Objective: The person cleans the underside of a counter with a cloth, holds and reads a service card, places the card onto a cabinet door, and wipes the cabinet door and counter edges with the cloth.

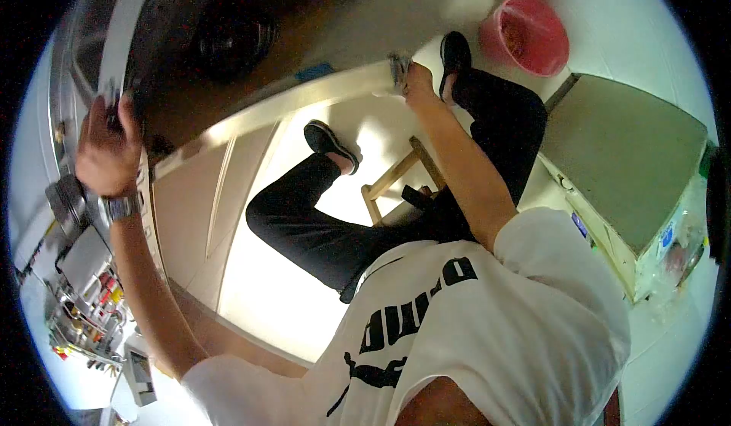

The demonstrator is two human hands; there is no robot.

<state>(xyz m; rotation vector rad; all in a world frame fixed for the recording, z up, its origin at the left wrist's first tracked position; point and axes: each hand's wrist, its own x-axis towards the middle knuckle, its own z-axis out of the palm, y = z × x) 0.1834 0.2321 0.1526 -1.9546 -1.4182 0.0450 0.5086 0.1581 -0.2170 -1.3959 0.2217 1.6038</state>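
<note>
My left hand (106, 152), with a metal-banded watch (120, 207) at the wrist, is at the left beside a pale metal strip (122, 38). Its fingers curl round a small dark thing that I cannot identify. Farther right, my right hand (416, 85) is closed on a greyish, blurred thing (399, 72) at the end of a long pale cabinet edge (304, 95). Behind that edge lies a dark cabinet interior (175, 76), with a black rounded object (236, 41) and a small blue piece (314, 71) in it.
A pink bucket (560, 41) with brownish bits inside stands beyond my foot. Between my legs is a wooden stool (392, 173). A low cabinet with a greenish top (632, 144) stands at the right. Several utensils (99, 304) cluster at the lower left.
</note>
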